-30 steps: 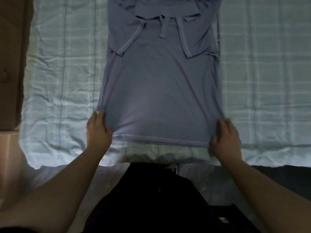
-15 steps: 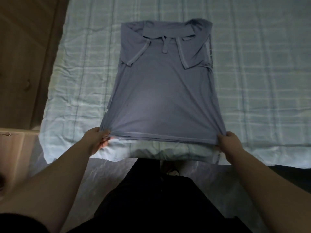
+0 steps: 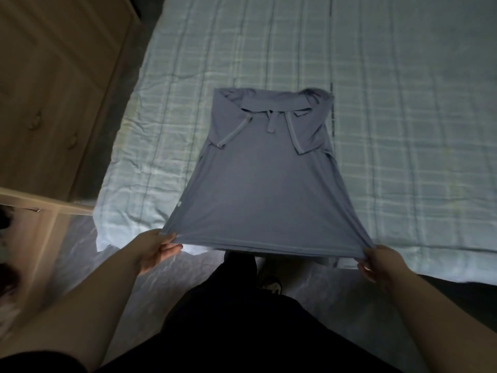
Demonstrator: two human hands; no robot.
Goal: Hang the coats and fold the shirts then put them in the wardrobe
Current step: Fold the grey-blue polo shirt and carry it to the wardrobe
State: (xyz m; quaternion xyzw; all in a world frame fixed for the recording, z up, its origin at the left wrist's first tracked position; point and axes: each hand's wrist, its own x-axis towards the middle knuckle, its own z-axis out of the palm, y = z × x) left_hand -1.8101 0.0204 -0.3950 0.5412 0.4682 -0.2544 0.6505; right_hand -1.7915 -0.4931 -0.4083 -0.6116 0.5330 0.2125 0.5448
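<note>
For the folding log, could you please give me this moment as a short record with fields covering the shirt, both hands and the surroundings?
garment: blue-grey shirt, sleeves folded in over the body
shirt position: collar end lies on the bed, hem end lifted and pulled taut
left hand: left hand pinches the hem's left corner
right hand: right hand pinches the hem's right corner
bed cover: pale checked sheet
beside bed: wooden wardrobe, to the left
fold stage: lengthwise fold not yet done

Single head cam, wide-angle, looks fwd & steeply down over bed [image 3: 403, 130], close above hands.
</note>
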